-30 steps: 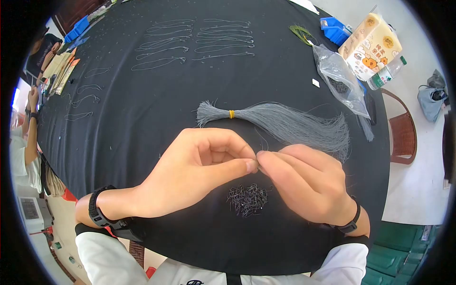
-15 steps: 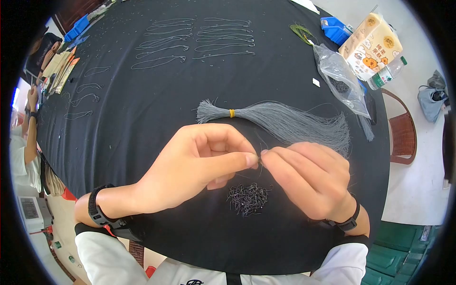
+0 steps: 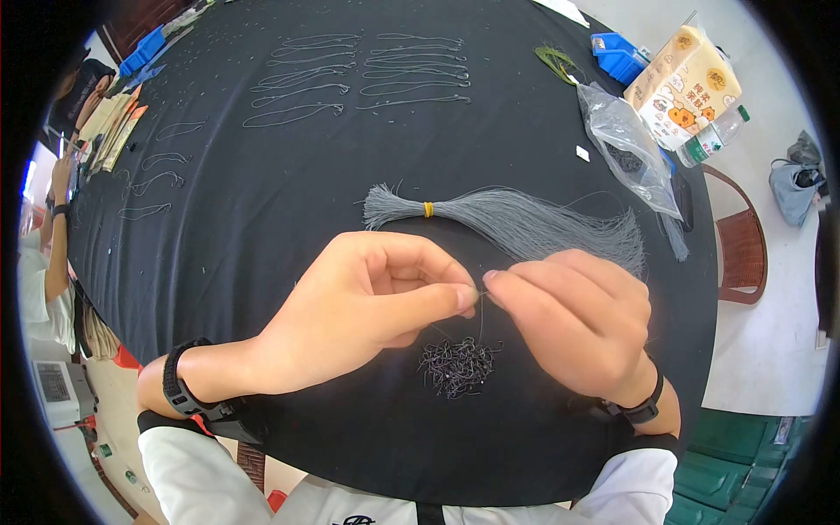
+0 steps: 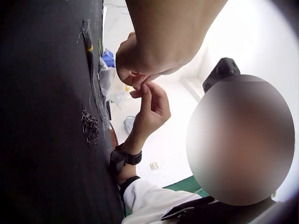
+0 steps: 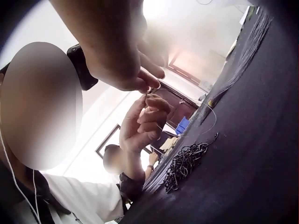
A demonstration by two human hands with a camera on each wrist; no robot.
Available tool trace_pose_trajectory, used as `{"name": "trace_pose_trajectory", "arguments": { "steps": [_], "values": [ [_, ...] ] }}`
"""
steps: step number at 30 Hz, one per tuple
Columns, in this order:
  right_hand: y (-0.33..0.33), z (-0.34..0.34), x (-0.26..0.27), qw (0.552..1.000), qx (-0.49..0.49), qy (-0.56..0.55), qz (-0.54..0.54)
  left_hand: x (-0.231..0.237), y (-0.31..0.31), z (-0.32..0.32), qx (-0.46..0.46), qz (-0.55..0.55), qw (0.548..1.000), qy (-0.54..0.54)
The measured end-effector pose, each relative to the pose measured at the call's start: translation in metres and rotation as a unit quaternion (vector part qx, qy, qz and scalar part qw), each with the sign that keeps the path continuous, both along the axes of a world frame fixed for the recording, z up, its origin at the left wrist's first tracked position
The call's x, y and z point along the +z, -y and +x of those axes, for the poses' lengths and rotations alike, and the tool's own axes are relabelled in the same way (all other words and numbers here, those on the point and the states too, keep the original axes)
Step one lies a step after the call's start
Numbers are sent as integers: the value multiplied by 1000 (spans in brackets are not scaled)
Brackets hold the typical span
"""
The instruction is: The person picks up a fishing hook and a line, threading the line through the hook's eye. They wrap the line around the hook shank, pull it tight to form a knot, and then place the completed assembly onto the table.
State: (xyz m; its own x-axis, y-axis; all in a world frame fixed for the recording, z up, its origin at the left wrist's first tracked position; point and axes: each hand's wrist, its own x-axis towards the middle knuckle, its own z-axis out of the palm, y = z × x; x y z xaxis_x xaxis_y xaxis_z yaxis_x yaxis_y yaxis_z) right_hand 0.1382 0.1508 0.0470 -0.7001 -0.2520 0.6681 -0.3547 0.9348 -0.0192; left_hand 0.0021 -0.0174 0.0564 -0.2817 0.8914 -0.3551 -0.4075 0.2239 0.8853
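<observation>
Thumb and index finger of my left hand (image 3: 372, 293) pinch a thin grey fishing line (image 5: 216, 119) above the table. My right hand (image 3: 582, 319) pinches the line just to the right, its fingertips a short gap from the left ones. In the right wrist view the line bows out from the hands in a loose loop. Whatever small piece sits between the left fingertips is hidden. Below the hands lies a pile of small dark fishhooks (image 3: 459, 367). Beyond them is a bundle of grey line (image 3: 525, 223), tied with a yellow band (image 3: 428, 210).
Looped lengths of line (image 3: 302, 79) lie in rows on the black tablecloth (image 3: 262, 192). At the right edge are a plastic bag (image 3: 626, 144), a blue bin (image 3: 617, 57), a tissue pack (image 3: 682, 83) and a bottle (image 3: 713, 136). Another person (image 3: 59, 192) sits at the left.
My right hand has shifted slightly right and up, opening a small gap between the fingertips. The line now hangs below the hands. The left hand has barely moved.
</observation>
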Motion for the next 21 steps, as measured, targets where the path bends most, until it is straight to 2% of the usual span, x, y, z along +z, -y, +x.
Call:
{"name": "trace_pose_trajectory", "arguments": {
  "steps": [6, 9, 13, 19, 21],
  "values": [
    [2, -1, 6, 977, 9, 89, -195, 0, 1, -2, -3, 21, 999, -31],
    [5, 0, 2, 935, 10, 167, -313, -2, 1, -2, 1, 23, 999, -48],
    [2, -1, -2, 900, 16, 222, -376, -1, 1, -3, 3, 33, 999, -43],
    [-1, 1, -7, 793, 37, 310, -523, -2, 1, -2, 5, 47, 998, -47],
    [0, 0, -3, 729, 32, 344, -591, -2, 1, -2, 11, 49, 997, -52]
  ]
}}
